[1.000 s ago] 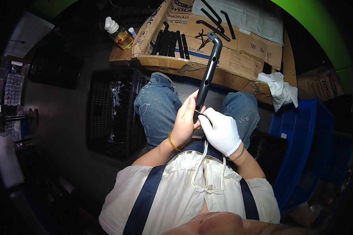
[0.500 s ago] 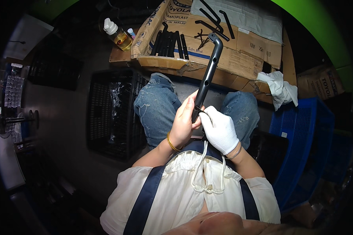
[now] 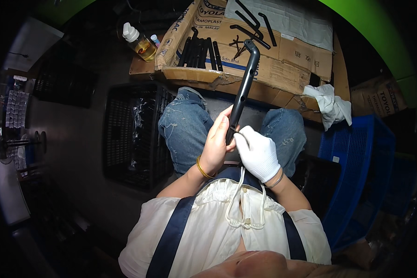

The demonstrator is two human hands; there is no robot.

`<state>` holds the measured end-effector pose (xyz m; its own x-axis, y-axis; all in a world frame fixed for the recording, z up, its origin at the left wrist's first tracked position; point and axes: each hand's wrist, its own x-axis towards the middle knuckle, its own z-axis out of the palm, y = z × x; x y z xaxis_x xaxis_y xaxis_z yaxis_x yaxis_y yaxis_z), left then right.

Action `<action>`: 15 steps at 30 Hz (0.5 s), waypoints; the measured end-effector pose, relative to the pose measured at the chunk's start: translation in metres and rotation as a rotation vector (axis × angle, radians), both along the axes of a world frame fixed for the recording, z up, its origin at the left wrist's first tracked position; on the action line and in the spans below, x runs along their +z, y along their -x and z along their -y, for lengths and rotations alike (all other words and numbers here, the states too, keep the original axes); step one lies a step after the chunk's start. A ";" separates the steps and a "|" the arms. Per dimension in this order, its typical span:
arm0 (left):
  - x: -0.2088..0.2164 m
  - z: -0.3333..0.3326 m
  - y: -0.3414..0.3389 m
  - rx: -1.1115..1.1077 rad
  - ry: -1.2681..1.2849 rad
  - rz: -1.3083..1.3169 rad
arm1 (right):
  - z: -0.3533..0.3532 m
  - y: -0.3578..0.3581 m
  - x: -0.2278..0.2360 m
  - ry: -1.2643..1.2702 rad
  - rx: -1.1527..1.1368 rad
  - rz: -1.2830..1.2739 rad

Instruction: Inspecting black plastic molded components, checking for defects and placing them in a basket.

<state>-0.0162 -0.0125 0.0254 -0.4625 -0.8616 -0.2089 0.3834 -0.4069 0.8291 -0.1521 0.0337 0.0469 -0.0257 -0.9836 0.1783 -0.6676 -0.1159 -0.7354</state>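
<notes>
My bare left hand [image 3: 215, 143], with a gold bangle at its wrist, is wrapped round the lower part of a black bent tube [image 3: 245, 84]. The tube slants up and away from me, has holes along its side, and ends in a short angled tip over the cardboard. In a white knit glove, my right hand [image 3: 258, 155] pinches at the tube's lower end. A small dark piece shows at its fingertips, too hidden to name.
Ahead lies a cut-open cardboard box [image 3: 190, 74] with several black bars [image 3: 201, 53] and loose bent ones [image 3: 250, 36]. A spray bottle [image 3: 143, 47] stands left of it. A black crate [image 3: 136, 134] is at my left, blue crates [image 3: 352, 171] at my right, a white cloth [image 3: 331, 104] beside the box.
The tube's far end has shifted slightly left and down. My right hand has moved a little left along with it; both hands keep their places on the tube.
</notes>
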 end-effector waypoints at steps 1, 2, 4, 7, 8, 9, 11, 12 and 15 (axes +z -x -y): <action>0.000 0.000 -0.001 -0.022 0.009 -0.018 | -0.001 0.000 -0.002 0.024 -0.062 0.061; -0.001 0.000 -0.001 -0.006 0.013 -0.012 | 0.000 0.001 -0.004 0.045 -0.116 0.096; -0.004 -0.001 -0.001 -0.004 -0.033 -0.026 | 0.001 0.002 -0.009 -0.047 -0.235 0.210; -0.011 -0.006 0.009 -0.010 0.140 0.066 | 0.015 0.000 -0.020 0.044 -0.253 0.457; -0.012 -0.011 0.007 -0.020 0.201 0.140 | 0.020 0.000 -0.023 -0.039 -0.288 0.621; -0.015 -0.014 0.012 0.049 0.387 0.281 | 0.024 0.004 -0.024 -0.071 -0.251 0.730; -0.019 -0.021 0.013 0.115 0.654 0.555 | 0.031 0.011 -0.024 -0.169 -0.262 0.900; -0.020 -0.023 0.012 0.086 0.637 0.582 | 0.034 0.013 -0.024 -0.219 -0.263 0.997; -0.023 -0.018 0.004 0.039 0.590 0.471 | 0.035 0.029 -0.016 -0.404 -0.116 1.166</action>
